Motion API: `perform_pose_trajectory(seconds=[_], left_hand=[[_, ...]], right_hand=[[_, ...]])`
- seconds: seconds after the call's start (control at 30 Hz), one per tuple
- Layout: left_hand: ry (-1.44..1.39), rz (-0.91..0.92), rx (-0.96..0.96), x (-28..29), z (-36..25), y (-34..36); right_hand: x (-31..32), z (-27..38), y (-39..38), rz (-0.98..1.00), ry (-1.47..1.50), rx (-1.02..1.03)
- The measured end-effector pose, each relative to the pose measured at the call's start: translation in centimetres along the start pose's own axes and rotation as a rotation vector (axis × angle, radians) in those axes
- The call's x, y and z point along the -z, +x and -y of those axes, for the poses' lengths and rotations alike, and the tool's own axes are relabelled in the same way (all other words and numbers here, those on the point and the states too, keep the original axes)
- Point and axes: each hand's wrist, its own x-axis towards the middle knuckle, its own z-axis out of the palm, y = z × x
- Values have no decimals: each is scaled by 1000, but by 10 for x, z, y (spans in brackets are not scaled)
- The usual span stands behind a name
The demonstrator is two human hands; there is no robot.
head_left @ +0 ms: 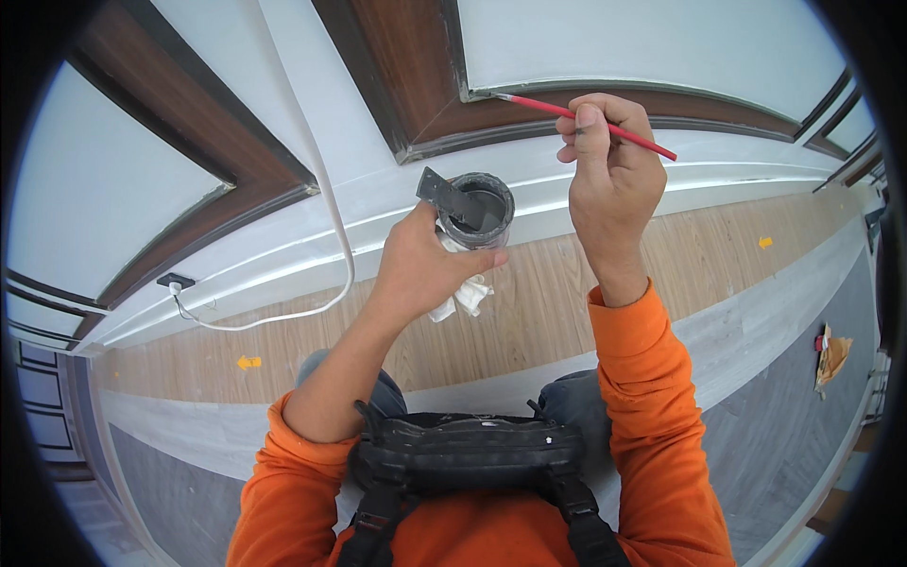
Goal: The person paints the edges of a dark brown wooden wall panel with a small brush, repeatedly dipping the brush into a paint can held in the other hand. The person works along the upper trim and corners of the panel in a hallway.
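Observation:
Pinched in the fingers of my right hand [614, 170] is a thin red-handled paintbrush [543, 105]. Its tip meets the inner lower corner of a brown wooden frame [425, 85] with dark edges, beside the white panel [642, 42]. My left hand [425, 260] is wrapped round a small jar [491, 203] of dark grey paint, held below the frame. A flat dark scraper [449, 196] leans in the jar, its wide end sticking out over the rim. Crumpled white tissue [465, 295] is bunched under the jar against my palm.
A white cable [331, 203] hangs down the wall and loops to a socket [176, 283] at left. Yellow arrow markers [248, 363] lie on the wood-look floor [529, 321]. A black bag [472, 449] is strapped at my waist. A brown paper packet [833, 359] lies at far right.

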Motion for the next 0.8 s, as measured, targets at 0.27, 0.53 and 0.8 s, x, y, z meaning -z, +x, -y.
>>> perform_pose_trajectory(seconds=[0.27,0.53,0.8], left_hand=[[-27,-47,1,1,5,3],[-48,-57,3,3,5,7],[90,-101,-10,15,4,9]], right_hand=[[3,-1,-1,28,-40,70],[3,0,-4,74,-103,142],[11,26,3,78,129,-46]])
